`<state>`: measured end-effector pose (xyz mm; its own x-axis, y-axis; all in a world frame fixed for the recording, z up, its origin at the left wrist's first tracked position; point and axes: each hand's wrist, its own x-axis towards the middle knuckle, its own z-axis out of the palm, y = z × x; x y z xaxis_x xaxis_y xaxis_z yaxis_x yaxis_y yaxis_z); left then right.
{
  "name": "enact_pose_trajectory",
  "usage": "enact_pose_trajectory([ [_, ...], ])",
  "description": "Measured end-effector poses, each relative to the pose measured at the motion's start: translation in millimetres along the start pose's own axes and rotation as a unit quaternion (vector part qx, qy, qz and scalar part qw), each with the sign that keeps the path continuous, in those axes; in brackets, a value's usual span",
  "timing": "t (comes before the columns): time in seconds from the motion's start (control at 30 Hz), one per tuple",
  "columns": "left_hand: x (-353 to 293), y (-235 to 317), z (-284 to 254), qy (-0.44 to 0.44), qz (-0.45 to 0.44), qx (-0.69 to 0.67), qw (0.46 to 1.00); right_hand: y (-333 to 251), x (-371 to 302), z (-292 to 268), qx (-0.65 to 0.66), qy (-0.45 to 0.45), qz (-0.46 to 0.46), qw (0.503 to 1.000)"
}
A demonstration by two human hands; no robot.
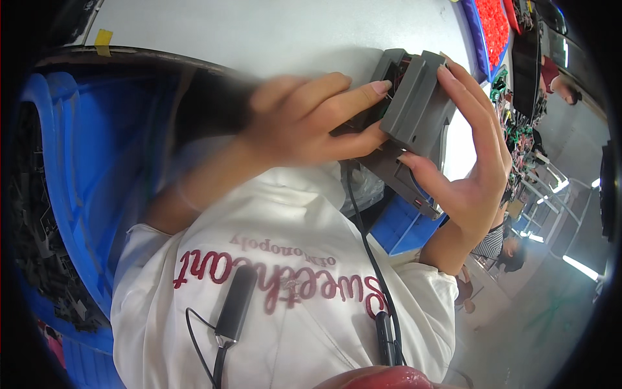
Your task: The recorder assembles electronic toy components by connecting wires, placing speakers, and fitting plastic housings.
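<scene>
A grey plastic housing (421, 104) is held up over the near edge of the white table, its two halves or parts close together, with a bit of red inside the gap. My right hand (476, 155) grips its right side, fingertips on the top edge and thumb below. From the left, my left hand (311, 120) reaches across, partly blurred. Its index fingertip lies at the gap, and its thumb presses near the lower corner, so the hand closes on the housing's left side. Part of that side is hidden behind the fingers.
A blue crate (78, 155) at the left holds many dark grey parts (45, 246). On the white table (259, 32), a blue bin (476, 39) of red pieces (494, 29) stands at the far right, near tangled wires (518, 139). Another blue crate (405, 223) sits below the housing. A black cable (363, 227) hangs down my front.
</scene>
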<state>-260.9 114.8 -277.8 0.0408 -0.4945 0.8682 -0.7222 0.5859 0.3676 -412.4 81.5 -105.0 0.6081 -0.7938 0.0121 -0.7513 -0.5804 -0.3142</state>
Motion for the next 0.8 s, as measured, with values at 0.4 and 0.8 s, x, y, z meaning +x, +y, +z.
enact_pose_trajectory([
  [0.4,-1,2,3,0.040,-0.006,0.046,0.998,-4,-2,3,0.001,0.013,-0.012,1.000],
  [0.8,0,7,7,0.038,-0.011,0.085,0.996,-15,1,0,-0.051,0.001,0.005,0.999],
])
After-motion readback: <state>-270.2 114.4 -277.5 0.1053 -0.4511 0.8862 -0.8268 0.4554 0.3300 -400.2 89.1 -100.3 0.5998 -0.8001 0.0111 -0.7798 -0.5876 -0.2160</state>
